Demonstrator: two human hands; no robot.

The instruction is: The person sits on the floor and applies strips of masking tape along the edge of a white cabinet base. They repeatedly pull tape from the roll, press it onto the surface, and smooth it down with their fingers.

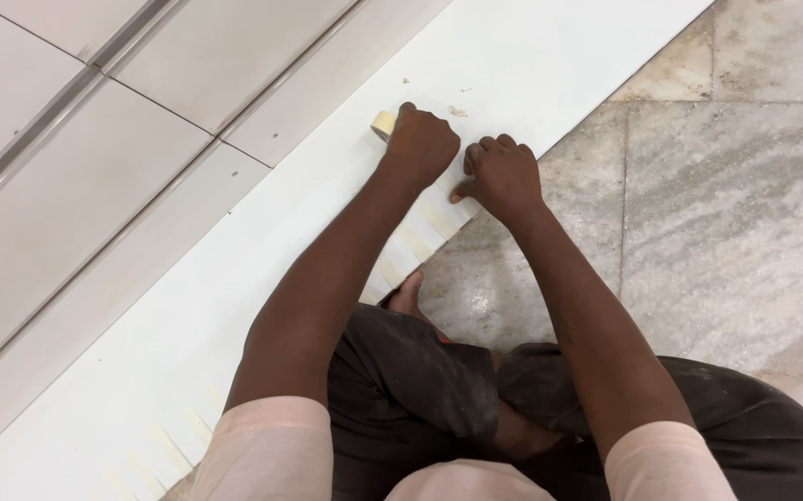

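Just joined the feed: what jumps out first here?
Two hands meet at the edge of a long white board lying on the stone floor. The left hand holds a roll of tape; the right hand presses the board's edge. Short tape strips line that edge.

The scene is evenly and brightly lit from above, with soft, faint shadows cast beneath the arms onto the white board point(235, 278). Mild glare is seen on the pale panels point(68, 167). Focus is held throughout; slight blur is noticed at the lower edge.
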